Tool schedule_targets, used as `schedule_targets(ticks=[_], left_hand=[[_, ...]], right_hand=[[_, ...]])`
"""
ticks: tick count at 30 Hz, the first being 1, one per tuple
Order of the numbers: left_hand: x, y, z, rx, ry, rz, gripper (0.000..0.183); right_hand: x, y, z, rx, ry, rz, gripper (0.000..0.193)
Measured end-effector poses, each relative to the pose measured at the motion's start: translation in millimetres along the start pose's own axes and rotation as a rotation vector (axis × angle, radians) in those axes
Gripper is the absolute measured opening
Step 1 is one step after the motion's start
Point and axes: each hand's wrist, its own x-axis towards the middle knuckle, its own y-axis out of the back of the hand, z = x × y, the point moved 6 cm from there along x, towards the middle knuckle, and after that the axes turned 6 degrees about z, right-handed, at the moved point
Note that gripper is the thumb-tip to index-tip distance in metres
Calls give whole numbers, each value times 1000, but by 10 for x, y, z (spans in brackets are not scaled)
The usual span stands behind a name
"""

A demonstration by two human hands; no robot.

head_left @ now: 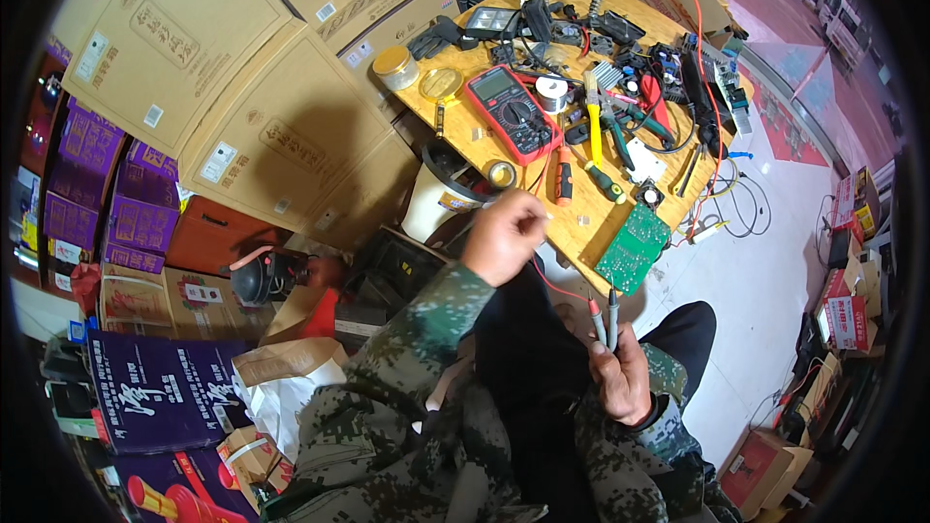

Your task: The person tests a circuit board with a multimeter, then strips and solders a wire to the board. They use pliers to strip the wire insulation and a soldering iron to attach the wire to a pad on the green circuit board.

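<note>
Gripping two probes (612, 315), one red-ended and one black-ended, side by side in the curled fingers of the right hand (621, 373), and pointing their visible ends toward the near corner of the wooden bench (586, 242). Curling the left hand (509, 234) almost into a fist at the left edge of the bench, setting thumb close to forefinger, but hiding the grip too well to tell whether holding anything. Trailing a red lead (562, 288) from the red-ended probe toward the left hand and passing out of sight there. Showing a green board (635, 247) at the near corner, just beyond the probes, but blurring whether touching them. Displaying a red meter (513, 111) farther in from the left edge, and a white spool (552, 94) just beside it. Lining the left edge with a tape roll (502, 174) and, toward the far left corner, a lidded jar (395, 68). Placing an orange screwdriver (564, 179) and a green screwdriver (605, 182) between meter and board. Crowding the far edge with dark parts (620, 27). Sitting below the left edge beside a white bucket (426, 208), and facing stacked cartons (300, 136) beyond.
</note>
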Motion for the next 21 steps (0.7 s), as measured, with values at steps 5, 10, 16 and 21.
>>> schedule_targets(ticks=[5, 10, 16, 21], left_hand=[[693, 604, -313, -173, 215, 247, 9], [1178, 624, -683, -13, 387, 261, 7], [1272, 615, -908, -56, 428, 191, 11], [1134, 716, -855, -36, 351, 235, 13]], right_hand=[[22, -25, -135, -132, 124, 44, 9], [-4, -137, -296, -10, 43, -61, 15], [20, -126, -311, -59, 63, -27, 14], [45, -122, -298, -47, 63, -21, 14]])
